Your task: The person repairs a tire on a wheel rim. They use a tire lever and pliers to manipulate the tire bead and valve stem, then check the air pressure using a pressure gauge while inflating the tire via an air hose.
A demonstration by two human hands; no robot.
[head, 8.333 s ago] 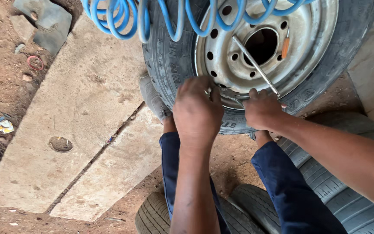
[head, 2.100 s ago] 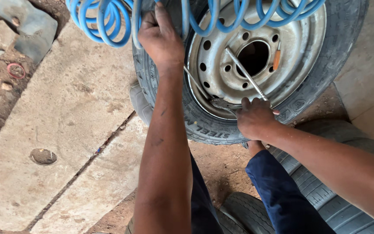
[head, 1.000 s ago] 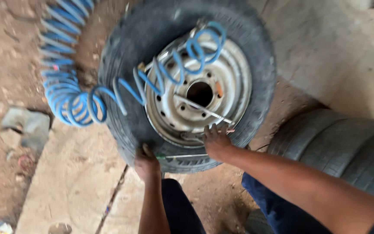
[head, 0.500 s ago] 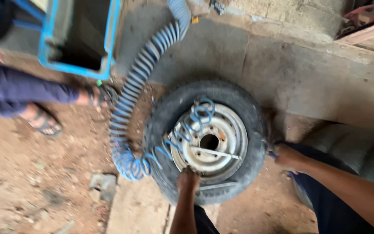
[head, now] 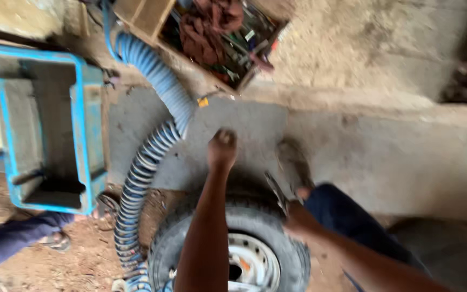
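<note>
Tyre (head: 233, 227) stands upright on the dirt floor (head: 82, 259), tread up, white steel rim (head: 252, 265) facing the person; its axle runs toward and away from them. Left hand (head: 222, 148) is extended well past the top of the tread, out over the concrete slab (head: 352, 146), closed into a fist; whether it grips anything I cannot tell, the frame is blurred. Right hand (head: 297, 219) sits at the tyre's upper right shoulder, closed on a thin metal tool (head: 277, 192). Tool's long axis runs up and to the left from the hand, its tip above the tread. Right hand is the nearer to the tyre; the left forearm crosses above the tread. Blue coiled hose (head: 147, 162) curves down the tyre's left side. Blue metal frame (head: 44, 124) lies further left.
</note>
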